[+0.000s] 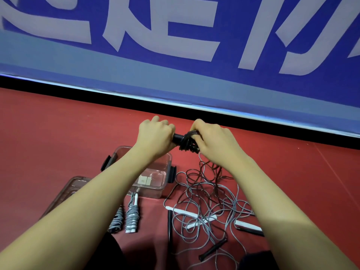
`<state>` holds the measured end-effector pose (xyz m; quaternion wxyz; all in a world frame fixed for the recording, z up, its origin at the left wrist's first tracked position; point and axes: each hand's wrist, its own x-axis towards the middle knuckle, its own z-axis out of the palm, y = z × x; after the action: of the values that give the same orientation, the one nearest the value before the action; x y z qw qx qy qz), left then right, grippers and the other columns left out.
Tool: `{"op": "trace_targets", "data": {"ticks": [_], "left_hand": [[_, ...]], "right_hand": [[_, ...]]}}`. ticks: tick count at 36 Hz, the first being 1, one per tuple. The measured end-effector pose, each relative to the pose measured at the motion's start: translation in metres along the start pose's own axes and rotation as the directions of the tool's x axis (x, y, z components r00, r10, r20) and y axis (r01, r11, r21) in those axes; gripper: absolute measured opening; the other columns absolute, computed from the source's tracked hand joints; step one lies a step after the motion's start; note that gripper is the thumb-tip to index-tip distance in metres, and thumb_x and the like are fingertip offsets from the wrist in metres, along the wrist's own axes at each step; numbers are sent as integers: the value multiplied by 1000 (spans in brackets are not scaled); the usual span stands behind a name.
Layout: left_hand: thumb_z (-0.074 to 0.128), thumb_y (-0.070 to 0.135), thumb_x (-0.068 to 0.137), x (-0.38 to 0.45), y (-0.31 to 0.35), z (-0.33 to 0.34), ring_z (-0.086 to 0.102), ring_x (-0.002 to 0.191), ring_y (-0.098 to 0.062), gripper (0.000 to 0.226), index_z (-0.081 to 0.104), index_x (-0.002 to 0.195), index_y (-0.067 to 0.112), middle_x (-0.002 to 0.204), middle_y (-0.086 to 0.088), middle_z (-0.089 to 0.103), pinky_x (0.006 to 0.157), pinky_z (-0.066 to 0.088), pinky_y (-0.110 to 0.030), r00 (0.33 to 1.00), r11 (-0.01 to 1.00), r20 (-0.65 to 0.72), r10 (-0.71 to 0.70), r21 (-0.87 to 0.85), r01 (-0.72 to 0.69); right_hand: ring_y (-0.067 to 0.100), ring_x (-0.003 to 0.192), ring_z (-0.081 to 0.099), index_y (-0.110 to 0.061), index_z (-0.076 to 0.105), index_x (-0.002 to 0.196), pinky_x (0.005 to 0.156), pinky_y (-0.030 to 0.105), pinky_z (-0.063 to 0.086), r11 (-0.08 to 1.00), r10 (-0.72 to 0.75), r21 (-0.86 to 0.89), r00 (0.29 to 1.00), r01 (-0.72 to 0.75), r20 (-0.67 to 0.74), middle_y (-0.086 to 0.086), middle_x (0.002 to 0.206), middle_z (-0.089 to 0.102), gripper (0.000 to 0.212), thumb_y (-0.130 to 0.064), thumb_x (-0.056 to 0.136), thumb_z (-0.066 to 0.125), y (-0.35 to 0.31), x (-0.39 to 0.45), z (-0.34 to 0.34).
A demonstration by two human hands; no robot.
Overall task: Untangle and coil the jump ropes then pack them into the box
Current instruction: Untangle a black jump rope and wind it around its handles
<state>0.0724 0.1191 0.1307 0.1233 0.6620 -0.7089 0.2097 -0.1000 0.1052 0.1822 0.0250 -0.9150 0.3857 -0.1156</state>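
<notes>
Left hand [155,136]: curled tight round one end of a black handle [178,138], which is held up above the floor, so that grip is fully closed on it.
Right hand [212,139]: fingers are wrapped over the dark rope [188,142] where it's wound round the handle's other end, grip closed on the coils.
Loose end: a dark strand is seen hanging from the right hand down into the pile.
Box [155,178]: clear plastic, dark latches on the sides, set on the red floor [58,133] under the left forearm. Only a pale label-ish patch shows through the wall; any contents can't be made out, part is hidden by the arm.
Lid [65,191]: clear too, laid flat just left of the box, mostly covered by the forearm.
Coiled ropes [132,217]: two grey bundles, already wound, laid side by side on the floor in front of the box, not in it.
Tangle [206,207]: grey and dark ropes are heaped loosely right of the box, with white and black handles mixed in.
Wall [175,45]: blue banner with big white lettering, seen behind everything.
</notes>
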Motion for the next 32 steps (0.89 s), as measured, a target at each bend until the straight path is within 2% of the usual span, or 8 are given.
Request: {"op": "trace_targets", "data": {"ticks": [3,10,14,22,25,28,30,32], "left_hand": [[88,36,43,-2,4,-6,47,43,-23,46,49,47,11,45,-1,47,51,13,-14,1000,1000,-8,12,-18,-13],[76,13,44,-1,12,-6,44,37,-20,33,44,43,16,40,2,44,47,20,-16,978,978,-40,204,-23,-205],[61,17,54,-1,13,-7,45,39,-20,19,45,44,18,42,4,46,47,19,-17,948,949,-105,302,-60,-309],[47,17,71,-3,18,-17,48,45,-20,19,53,52,15,47,2,47,47,21,-19,829,847,-317,461,-121,-518],[46,14,76,-3,21,-27,46,44,-21,24,52,53,12,48,-1,47,43,23,-20,803,840,-424,418,-155,-520],[47,20,73,-2,23,-30,48,43,-24,17,50,60,11,50,-3,49,39,26,-19,854,858,-427,297,-274,-435],[49,30,71,-3,26,-31,53,45,-28,17,46,77,14,52,-4,54,40,32,-21,926,861,-350,140,-419,-288],[57,29,73,-2,31,-33,59,53,-36,28,48,91,11,59,-9,61,48,38,-28,969,823,-241,-56,-560,-92]], "right_hand": [[30,85,57,-18,52,108,71,35,43,993,57,100,998,-54,-30,3,93,64,16,-18,95,44,3,0,-2],[26,82,54,-20,59,91,65,31,40,986,113,130,989,-99,-97,-3,82,60,12,-15,83,52,6,-2,-4],[25,81,54,-23,52,75,65,30,41,976,154,171,982,-134,-109,-3,80,59,10,-15,78,58,10,0,-6],[24,78,50,-19,40,68,67,31,40,978,200,86,973,-191,-113,-5,73,51,39,-45,87,62,27,3,3],[26,76,48,-18,35,65,65,32,39,971,219,116,970,-207,-102,-4,69,48,44,-46,88,60,31,3,5],[26,72,41,-19,31,64,60,31,34,970,229,108,970,-220,-82,-3,62,42,40,-30,89,59,29,2,4],[27,72,45,-18,36,68,60,33,36,963,245,124,969,-238,-39,-2,67,49,26,-13,83,56,24,2,2],[31,81,54,-21,51,78,68,35,43,949,261,181,965,-257,3,6,86,62,10,-15,86,54,21,3,3]]}}
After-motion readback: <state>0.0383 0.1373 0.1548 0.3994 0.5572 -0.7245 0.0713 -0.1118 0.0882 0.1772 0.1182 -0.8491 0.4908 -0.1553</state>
